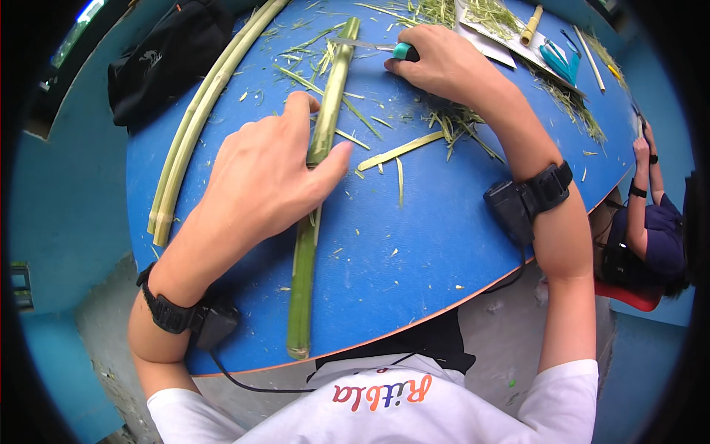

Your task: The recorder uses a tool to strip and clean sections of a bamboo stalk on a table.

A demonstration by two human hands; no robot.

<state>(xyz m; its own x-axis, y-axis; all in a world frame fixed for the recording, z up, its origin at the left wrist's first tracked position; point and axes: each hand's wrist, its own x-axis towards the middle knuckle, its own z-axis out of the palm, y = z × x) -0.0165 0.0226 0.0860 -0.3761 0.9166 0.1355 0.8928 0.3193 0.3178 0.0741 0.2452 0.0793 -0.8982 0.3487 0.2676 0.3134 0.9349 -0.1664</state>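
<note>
A green bamboo stalk (302, 288) lies lengthwise on the blue table; its far half is partly peeled to a paler colour. My left hand (259, 174) is closed about its middle, thumb to the right of the stalk and index finger on the left; the other fingers are hidden. In my right hand (447, 63) is a knife (403, 51) with a teal and black handle. Its blade lies crosswise on the stalk near the far end. Thin green shavings (325, 63) are scattered around that end.
Two long pale bamboo stalks (196, 126) lie at the left, beside a black bag (166, 63). A loose strip (399, 152) lies right of the stalk. Far right are a short bamboo piece (531, 26) and a teal tool (560, 63). Another person (651, 237) sits at the right edge.
</note>
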